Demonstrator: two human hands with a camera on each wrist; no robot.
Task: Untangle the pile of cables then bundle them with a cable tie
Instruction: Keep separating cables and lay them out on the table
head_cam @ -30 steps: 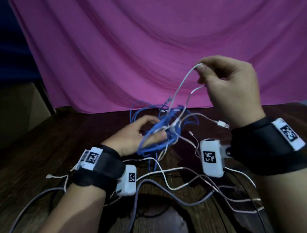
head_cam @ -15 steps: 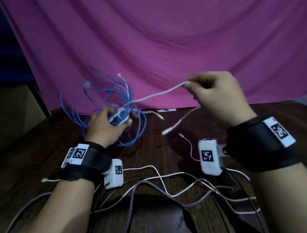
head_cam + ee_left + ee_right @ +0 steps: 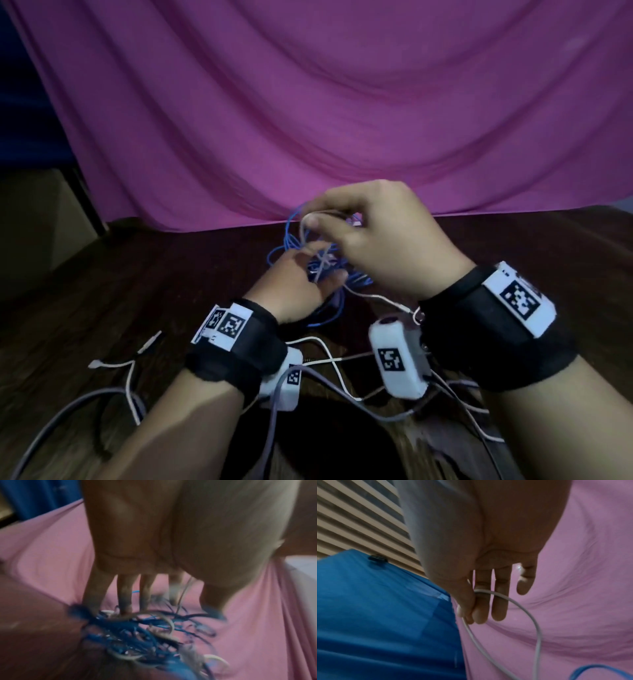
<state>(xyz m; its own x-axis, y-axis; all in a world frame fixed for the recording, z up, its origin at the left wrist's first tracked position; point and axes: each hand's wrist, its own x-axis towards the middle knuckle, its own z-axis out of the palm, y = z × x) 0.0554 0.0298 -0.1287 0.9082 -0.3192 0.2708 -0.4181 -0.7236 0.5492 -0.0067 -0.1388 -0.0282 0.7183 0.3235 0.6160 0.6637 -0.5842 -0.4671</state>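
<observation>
We find the blue cable tangle lying on the dark wooden worktop, near its far edge and just in front of the pink curtain. A white cable runs up out of the tangle. The right hand is above the tangle; its thumb and forefinger pinch a loop of the white cable, the other fingers hanging straight. The left hand rests on the near side of the tangle; its fingers are spread and reach down into the blue strands. We cannot tell whether they grip any strand, the wrist view being blurred. Nearer than the tangle, loose white cables and a grey cable cross the worktop beneath both wrists.
</observation>
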